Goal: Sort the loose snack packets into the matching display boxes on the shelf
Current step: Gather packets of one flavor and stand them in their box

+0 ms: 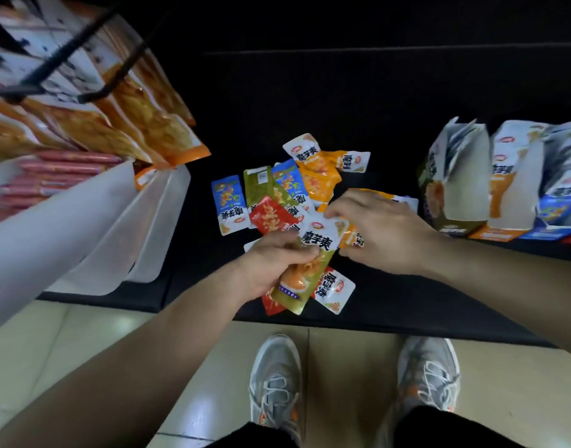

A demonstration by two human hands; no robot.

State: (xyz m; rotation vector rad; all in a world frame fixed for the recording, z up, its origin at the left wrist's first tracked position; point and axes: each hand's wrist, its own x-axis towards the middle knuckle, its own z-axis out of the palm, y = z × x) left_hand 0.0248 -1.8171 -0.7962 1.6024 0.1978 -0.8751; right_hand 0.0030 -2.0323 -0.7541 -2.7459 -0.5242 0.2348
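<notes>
"魔芋爽", bold black on white band | green-and-white foil snack packet [313, 253], near front edge of black shelf [407, 302] | same, upside down: blue-and-white foil packet [229, 205], pile's left | same: orange-and-white foil packet [316, 169], pile's back | small print unreadable

At my 12 black shelf [342, 92] open; loose packets [316, 176] clutter centre; display boxes [504, 182] block 2; hanging pouches [132, 108] crowd 10.

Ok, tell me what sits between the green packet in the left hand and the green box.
The right hand lies across the path from the green packet, over an orange packet. Beyond it nothing else shows before the green box.
</notes>
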